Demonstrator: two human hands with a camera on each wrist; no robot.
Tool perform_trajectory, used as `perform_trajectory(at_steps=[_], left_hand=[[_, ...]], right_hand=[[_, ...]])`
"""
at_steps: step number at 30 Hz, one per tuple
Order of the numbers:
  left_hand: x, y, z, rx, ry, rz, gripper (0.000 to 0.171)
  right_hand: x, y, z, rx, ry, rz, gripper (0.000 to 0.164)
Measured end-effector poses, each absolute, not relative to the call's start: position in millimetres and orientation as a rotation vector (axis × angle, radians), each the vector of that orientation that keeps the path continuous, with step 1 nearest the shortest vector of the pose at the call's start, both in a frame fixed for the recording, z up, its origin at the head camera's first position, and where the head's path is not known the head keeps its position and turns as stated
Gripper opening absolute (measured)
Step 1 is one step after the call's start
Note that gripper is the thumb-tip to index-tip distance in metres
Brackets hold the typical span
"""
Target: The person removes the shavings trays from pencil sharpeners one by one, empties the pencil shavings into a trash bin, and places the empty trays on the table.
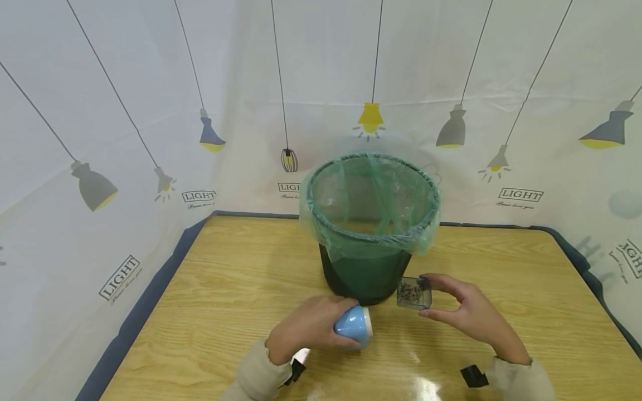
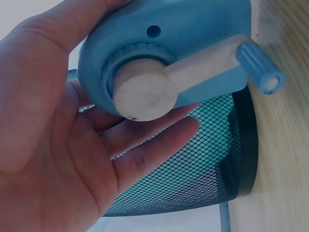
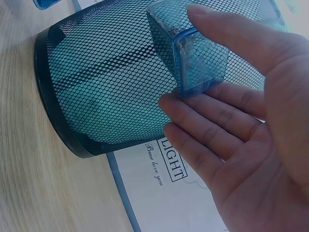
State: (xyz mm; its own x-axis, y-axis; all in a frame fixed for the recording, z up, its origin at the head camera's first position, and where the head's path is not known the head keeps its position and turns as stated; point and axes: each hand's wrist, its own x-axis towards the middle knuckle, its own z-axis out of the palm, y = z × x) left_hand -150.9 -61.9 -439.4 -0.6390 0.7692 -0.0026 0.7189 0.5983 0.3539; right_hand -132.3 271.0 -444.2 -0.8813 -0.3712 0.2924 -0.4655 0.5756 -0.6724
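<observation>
- Head view: The bin [image 1: 363, 278], lined with a green bag [image 1: 328, 236], stands on the wood-grained table [image 1: 241, 267] and serves as landmark.
- Head view: Left of the bin's base and nearer the person, the left hand [image 1: 318, 323] grips a blue sharpener [image 1: 353, 324], its pale end turned rightward.
- Head view: Just right of the bin's base, the right hand [image 1: 473, 312] pinches a small transparent tray [image 1: 414, 306] between thumb and fingers; dark shavings [image 1: 411, 291] lie inside. Contact between tray and bin cannot be determined.
- Head view: Behind the bin hangs a white backdrop [image 1: 321, 55] printed with lamps.
- Left wrist view: The sharpener, before the bin's mesh wall, bears a white crank [image 2: 205, 65] with a ribbed blue handle [image 2: 260, 67]. The thumb lies along the body; the lower fingers extend outward.
- Right wrist view: The tray overlaps the bin's mesh, held between thumb and forefinger side; the remaining fingers are extended. "LIGHT" lettering [image 3: 174, 162] appears beyond the bin.
</observation>
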Motion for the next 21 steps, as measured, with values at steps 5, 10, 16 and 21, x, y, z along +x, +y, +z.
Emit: perform_trajectory(at_steps=[5, 10, 16, 21], left_hand=[[-150.1, -60.9, -442.1, 1.254, 2.678, 0.464, 0.066], [-149.9, -59.4, -444.1, 1.266, 2.671, 0.459, 0.066], [-149.4, -58.0, -446.7, 1.271, 2.666, 0.442, 0.065], [-148.8, -56.6, -448.2, 1.283, 2.667, 0.43, 0.066]], right_hand=[[-131.6, 272.2, -443.2, 0.709, -2.686, 1.199, 0.059], [-130.5, 273.6, -441.2, 0.684, -2.695, 1.19, 0.06], [-130.7, 275.4, -440.5, 0.685, -2.68, 1.198, 0.059], [-130.4, 277.7, -440.4, 0.683, -2.662, 1.216, 0.059]])
